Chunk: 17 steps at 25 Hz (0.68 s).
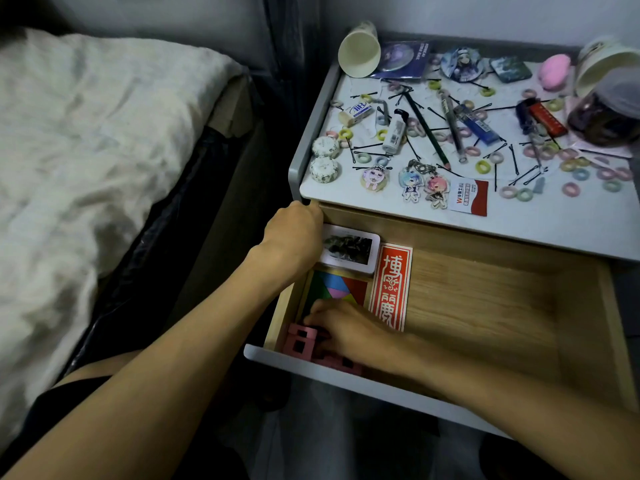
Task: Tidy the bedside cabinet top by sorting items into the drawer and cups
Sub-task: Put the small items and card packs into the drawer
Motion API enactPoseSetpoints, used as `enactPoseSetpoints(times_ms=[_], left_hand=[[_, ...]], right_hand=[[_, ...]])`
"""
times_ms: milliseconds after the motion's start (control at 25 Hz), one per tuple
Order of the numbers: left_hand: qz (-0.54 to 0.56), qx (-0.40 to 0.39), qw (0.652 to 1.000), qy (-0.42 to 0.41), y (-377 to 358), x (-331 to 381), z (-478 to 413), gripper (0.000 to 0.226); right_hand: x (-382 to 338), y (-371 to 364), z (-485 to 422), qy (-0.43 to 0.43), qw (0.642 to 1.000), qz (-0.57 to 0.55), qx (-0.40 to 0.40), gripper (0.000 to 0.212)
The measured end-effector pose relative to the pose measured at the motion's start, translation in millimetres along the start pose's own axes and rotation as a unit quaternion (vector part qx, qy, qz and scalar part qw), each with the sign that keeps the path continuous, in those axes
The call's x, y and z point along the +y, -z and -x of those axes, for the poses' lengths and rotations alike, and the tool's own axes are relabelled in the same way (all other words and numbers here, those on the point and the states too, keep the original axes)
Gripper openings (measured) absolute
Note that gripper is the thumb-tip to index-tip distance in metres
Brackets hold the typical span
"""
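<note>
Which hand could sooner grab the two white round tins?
Likely left: the left hand sits close by the white round tins; the right hand rests on pink blocks in the wooden drawer.

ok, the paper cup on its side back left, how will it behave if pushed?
The paper cup lies on its side, so it will probably roll, curving since it tapers. It looks empty and thin-walled: likely light, easily crushed.

The red strip [391,285] in the drawer [485,306] carries large pale Chinese characters, the top one 博 (those below are less clear). The white-and-red card [468,197] shows an orange W; its small print is unreadable.
</note>
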<state>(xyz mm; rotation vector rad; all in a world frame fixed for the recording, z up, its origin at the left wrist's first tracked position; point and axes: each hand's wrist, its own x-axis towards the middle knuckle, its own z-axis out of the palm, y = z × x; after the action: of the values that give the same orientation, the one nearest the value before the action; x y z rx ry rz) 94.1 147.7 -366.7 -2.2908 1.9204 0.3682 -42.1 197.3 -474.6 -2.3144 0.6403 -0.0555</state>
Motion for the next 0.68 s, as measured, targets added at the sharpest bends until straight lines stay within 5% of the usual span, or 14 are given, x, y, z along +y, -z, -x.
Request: enactPoseSetpoints(times_ms=[200, 360, 480, 680], left_hand=[[-0.049, 0.013, 0.999, 0.017, 6, -1, 5, 0.026], [-0.002, 0.145, 0.989, -0.005, 17, -5, 4, 0.021], [0.097, 0.211, 0.971, -0.058, 23, -6, -11, 0.029], [-0.017, 0.182, 0.981, -0.069, 20, 8, -42, 0.041]], right_hand=[[-3, 29, 6, -0.078, 0.996, -0.009, 0.035, 0.043], [-2, 97, 22, -0.122, 0.966, 0.012, 0.226, 0.025], [5, 144, 20, -0.134, 0.934, 0.062, 0.324, 0.031], [19, 164, -16, -0.169, 0.933, 0.158, 0.278, 0.044]])
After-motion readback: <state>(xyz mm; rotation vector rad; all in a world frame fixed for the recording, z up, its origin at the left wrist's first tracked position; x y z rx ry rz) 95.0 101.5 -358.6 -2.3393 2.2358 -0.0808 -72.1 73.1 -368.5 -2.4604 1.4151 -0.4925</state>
